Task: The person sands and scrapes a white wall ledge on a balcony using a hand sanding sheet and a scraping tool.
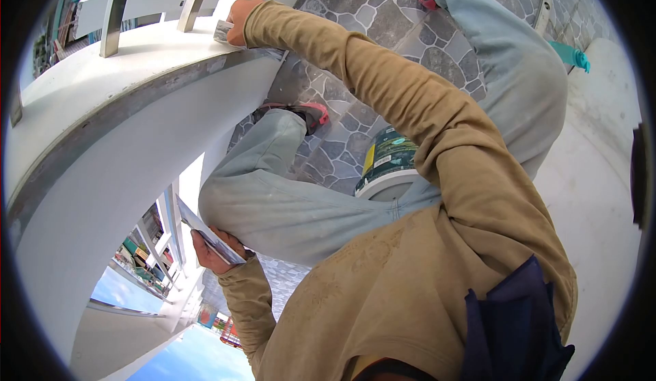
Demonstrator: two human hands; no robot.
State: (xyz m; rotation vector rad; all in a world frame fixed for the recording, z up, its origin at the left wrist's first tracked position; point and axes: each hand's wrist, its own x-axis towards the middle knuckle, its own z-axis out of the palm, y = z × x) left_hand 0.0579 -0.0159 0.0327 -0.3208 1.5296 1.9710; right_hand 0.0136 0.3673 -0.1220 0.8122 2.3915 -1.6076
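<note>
My right hand (243, 22) reaches far forward and is closed around a small flat scraper (222, 31) with whitish-grey smears, at the edge of the white curved ledge (157, 53). A rough grey strip (130, 97) runs along that ledge's edge. Lower down, beside my bent knee, my left hand (217, 250) grips a long, thin flat plate (208, 236) with greyish marks, tilted. Its fingers wrap around the lower part of the plate.
Metal posts (116, 12) rise from the ledge. Between my legs stands a dark green paint bucket (389, 155) with a pale rim. The floor (342, 32) is grey stone-patterned. A teal-handled tool (570, 56) lies by the white surface (594, 148) on my right.
</note>
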